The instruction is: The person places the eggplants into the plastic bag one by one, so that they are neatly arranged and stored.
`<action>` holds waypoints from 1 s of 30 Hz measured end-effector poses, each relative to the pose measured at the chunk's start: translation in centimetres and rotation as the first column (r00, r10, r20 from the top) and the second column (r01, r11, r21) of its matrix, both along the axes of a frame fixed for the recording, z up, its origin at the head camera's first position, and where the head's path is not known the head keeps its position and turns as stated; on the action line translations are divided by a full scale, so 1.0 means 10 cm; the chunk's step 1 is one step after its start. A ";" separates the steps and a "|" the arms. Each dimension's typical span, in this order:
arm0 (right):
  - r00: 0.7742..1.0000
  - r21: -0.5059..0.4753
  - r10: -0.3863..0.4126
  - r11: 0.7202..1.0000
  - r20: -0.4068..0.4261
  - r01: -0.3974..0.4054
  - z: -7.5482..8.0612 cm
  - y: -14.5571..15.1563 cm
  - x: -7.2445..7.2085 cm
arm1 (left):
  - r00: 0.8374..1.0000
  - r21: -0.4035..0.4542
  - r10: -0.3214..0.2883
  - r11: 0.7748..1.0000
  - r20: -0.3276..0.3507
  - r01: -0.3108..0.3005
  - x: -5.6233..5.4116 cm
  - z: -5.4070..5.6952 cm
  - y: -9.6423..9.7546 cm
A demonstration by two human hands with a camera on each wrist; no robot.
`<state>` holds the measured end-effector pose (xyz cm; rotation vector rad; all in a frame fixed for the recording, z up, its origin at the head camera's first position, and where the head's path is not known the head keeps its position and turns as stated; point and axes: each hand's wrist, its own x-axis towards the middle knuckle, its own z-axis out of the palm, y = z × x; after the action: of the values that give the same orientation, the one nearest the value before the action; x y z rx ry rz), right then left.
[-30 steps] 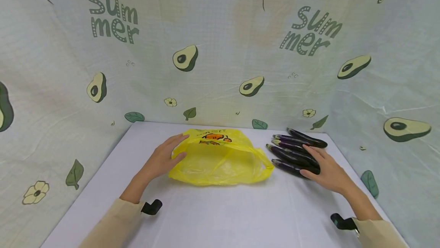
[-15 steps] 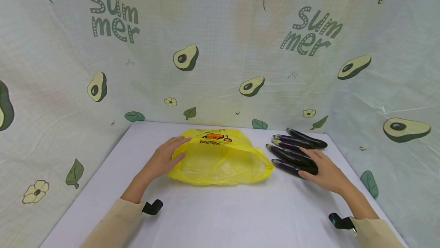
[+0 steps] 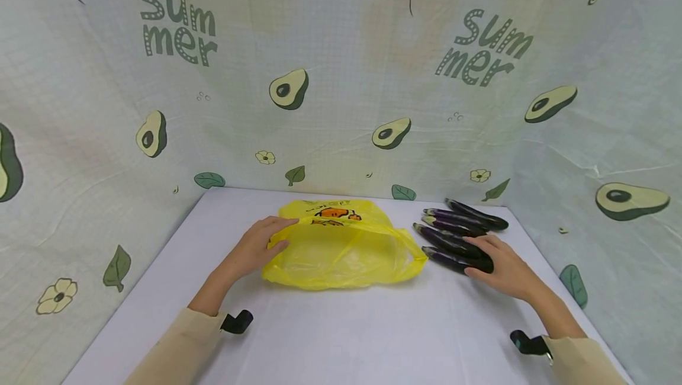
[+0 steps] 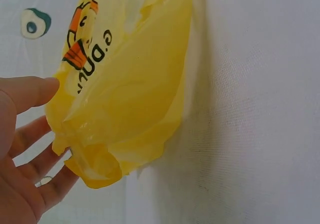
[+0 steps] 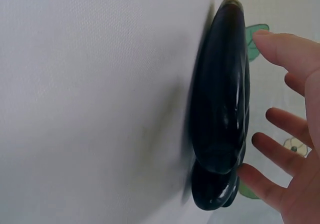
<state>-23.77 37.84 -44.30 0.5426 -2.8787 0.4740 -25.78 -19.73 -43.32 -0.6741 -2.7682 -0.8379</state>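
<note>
A yellow plastic bag [image 3: 341,257] with an orange cartoon print lies on the table, its mouth gaping toward me. My left hand [image 3: 260,247] is at the bag's left edge, thumb and fingers spread apart. In the left wrist view its fingertips meet the crumpled edge of the bag [image 4: 130,84] without curling round it. To the right lie several dark purple eggplants [image 3: 444,259] side by side, stems pointing left. Over the blunt ends of the nearest ones is my right hand [image 3: 508,269]. The right wrist view has its fingers loosely spread beside the front eggplant [image 5: 220,94], not gripping it.
The white table [image 3: 362,337] reaches back to a hanging cloth [image 3: 330,124] printed with avocados and leaves. This cloth also rises along both sides. A black wrist mount [image 3: 237,321] sticks out from each beige sleeve [image 3: 176,349].
My right hand has shifted slightly left and toward me over the nearest eggplants. The left fingertips have come down a little along the bag's edge. Bag and eggplants stay in place.
</note>
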 end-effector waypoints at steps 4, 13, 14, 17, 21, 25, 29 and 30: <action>1.000 0.002 0.020 1.000 -0.003 -0.020 -0.02 0.03 -0.01 | 1.000 -0.001 -0.002 1.000 -0.004 0.002 -0.01 -0.01 -0.01; 0.999 0.007 0.033 0.999 0.011 -0.033 -0.09 0.10 -0.05 | 0.999 0.001 -0.034 0.999 0.000 0.034 0.00 -0.01 -0.01; 0.999 0.008 0.033 0.999 0.012 -0.033 -0.10 0.10 -0.05 | 0.999 0.006 -0.035 0.999 0.005 0.035 0.00 -0.01 -0.01; 0.999 0.012 0.035 0.999 0.014 -0.035 -0.11 0.11 -0.06 | 0.999 0.017 -0.034 0.999 0.025 0.034 0.01 0.00 -0.01; 0.999 0.025 0.040 0.999 0.018 -0.041 -0.11 0.12 -0.06 | 0.999 0.016 -0.024 1.000 0.049 0.024 0.02 0.01 -0.01; 0.998 0.046 0.045 0.998 0.034 -0.047 -0.11 0.12 -0.07 | 0.998 0.003 -0.017 1.000 0.058 0.017 0.02 0.01 -0.01; 0.997 0.067 0.047 0.996 0.056 -0.051 -0.10 0.13 -0.07 | 0.998 -0.002 -0.018 1.000 0.063 0.018 0.01 0.01 -0.01; 0.997 0.071 0.047 0.996 0.062 -0.051 -0.10 0.13 -0.07 | 0.998 -0.002 -0.018 1.000 0.063 0.018 0.01 0.01 -0.01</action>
<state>-24.47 39.14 -45.28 0.6224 -2.9562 0.4015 -25.67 -19.85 -43.24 -0.6856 -2.8239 -0.8743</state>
